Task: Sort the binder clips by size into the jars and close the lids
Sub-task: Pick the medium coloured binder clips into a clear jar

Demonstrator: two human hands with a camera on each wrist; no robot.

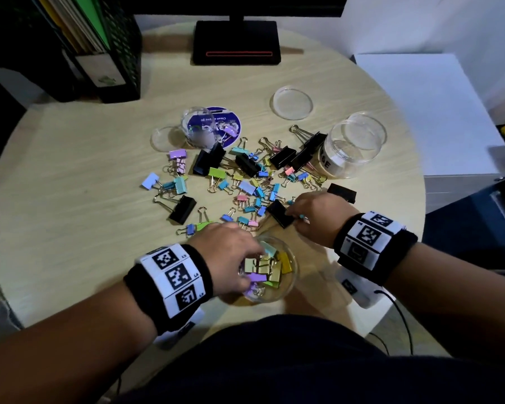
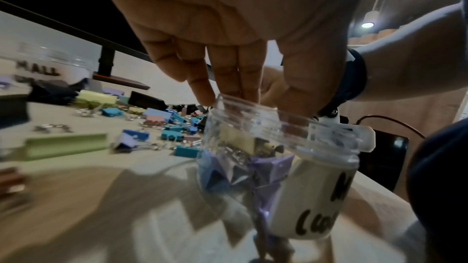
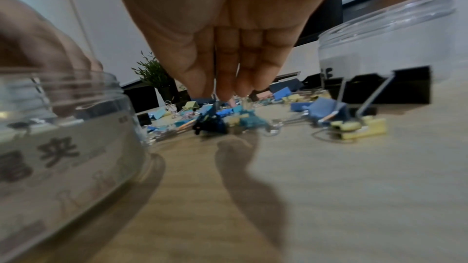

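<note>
Several coloured and black binder clips (image 1: 245, 182) lie scattered mid-table. The medium jar (image 1: 289, 282) (image 2: 311, 197) (image 3: 63, 147) stands near the front edge with gold, yellow and purple clips inside. My left hand (image 1: 250, 272) (image 2: 250, 101) points straight fingers down into its mouth; I see no clip between them. My right hand (image 1: 296, 215) (image 3: 222, 95) pinches the wire handle of a small blue clip (image 3: 210, 123), beside a large black clip (image 1: 280, 212). The small jar (image 1: 199, 131) and the large jar (image 1: 353, 144) (image 3: 392, 37) stand open further back.
Two clear lids (image 1: 292, 102) (image 1: 165, 137) lie on the round wooden table (image 1: 70, 199). A monitor base (image 1: 236, 42) and a black file holder (image 1: 108, 53) stand at the back. A white cabinet (image 1: 420, 106) is to the right.
</note>
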